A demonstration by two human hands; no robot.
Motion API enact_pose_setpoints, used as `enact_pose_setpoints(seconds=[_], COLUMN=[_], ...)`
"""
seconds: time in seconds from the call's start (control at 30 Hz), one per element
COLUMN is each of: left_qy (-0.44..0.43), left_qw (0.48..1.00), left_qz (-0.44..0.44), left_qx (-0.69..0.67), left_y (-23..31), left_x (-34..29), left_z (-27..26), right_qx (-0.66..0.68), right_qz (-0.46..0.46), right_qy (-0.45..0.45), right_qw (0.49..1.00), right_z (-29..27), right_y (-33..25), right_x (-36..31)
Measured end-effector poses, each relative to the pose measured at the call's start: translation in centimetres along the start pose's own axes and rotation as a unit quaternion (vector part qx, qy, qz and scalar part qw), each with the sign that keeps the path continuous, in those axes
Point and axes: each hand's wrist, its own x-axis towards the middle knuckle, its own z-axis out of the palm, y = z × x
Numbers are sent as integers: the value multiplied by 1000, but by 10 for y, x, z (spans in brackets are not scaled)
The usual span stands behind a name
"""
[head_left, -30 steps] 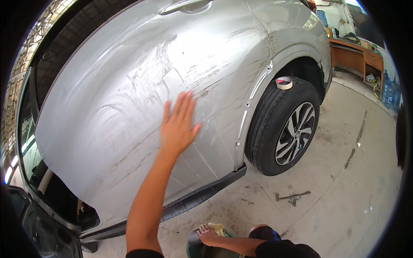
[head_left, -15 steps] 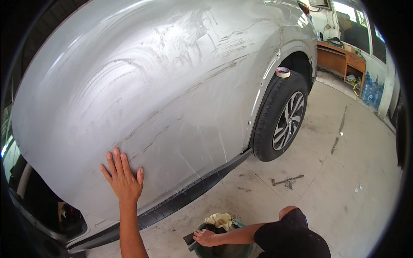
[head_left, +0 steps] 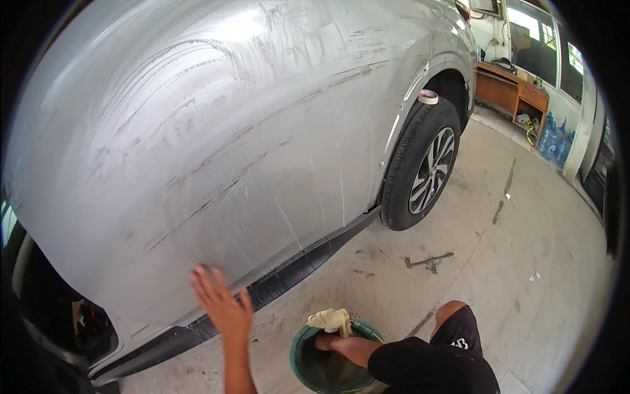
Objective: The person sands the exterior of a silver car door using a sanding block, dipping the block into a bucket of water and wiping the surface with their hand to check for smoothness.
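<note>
A silver-grey, curved metal car panel point(head_left: 216, 151) spreads ahead of both hands, its lower left part directly behind the left fingers. Dark scrapes run slantwise across it above the left hand, and pale, swirled wet-looking smears lie farther up. The pale grey floor point(head_left: 499, 276) extends beyond the right hand, to its right. Far ahead and right of the hands, a brown wooden worktop point(head_left: 533, 97) carries small clutter, with clear blue plastic bottles point(head_left: 556, 141) beside it. Nearer, a black rubber tyre on a silver-and-black spoked wheel point(head_left: 426, 167) stands ahead and right of the right hand. A black plastic sill point(head_left: 295, 269) runs between the hands, along the panel's lower edge. Just below it, a round green plastic bucket point(head_left: 296, 358) surrounds the right hand.

The left forearm rises from below; its bare left hand point(head_left: 224, 307) is open, slightly blurred, fingers spread and grasping nothing; contact with the panel cannot be told. The right forearm crosses the bucket's rim from the right, with the right hand point(head_left: 326, 341) lowered inside; shadow hides its fingers, so its grip cannot be told. A cream cloth point(head_left: 331, 320) drapes over the rim just ahead of that hand. A metal wrench point(head_left: 430, 260) lies farther ahead and right, and a cream tape roll point(head_left: 428, 97) sits atop the tyre.
</note>
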Motion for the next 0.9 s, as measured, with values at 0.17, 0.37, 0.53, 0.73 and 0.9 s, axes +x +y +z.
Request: enact_pose_setpoints(seconds=[0.17, 0.37, 0.53, 0.73, 0.9], left_qy=[-376, -684, -740, -759, -745], left_qw=[878, 712, 659, 632, 664], left_qz=[-163, -65, -26, -91, -3], left_qx=[-249, -147, -131, -129, -67], left_y=[83, 95, 100, 105, 107], left_x=[-197, -293, -294, -288, -301], left_z=[53, 80, 63, 75, 102], right_qx=[-29, -66, -222, -193, -33], right_qz=[-13, -14, 15, -161, 1], right_qy=[34, -88, -165, -173, 63], right_qw=[999, 994, 961, 952, 997], right_z=[23, -12, -14, -25, 12], right_y=[17, 47, -16, -7, -10], right_x=[-7, -21, -83, -45, -31])
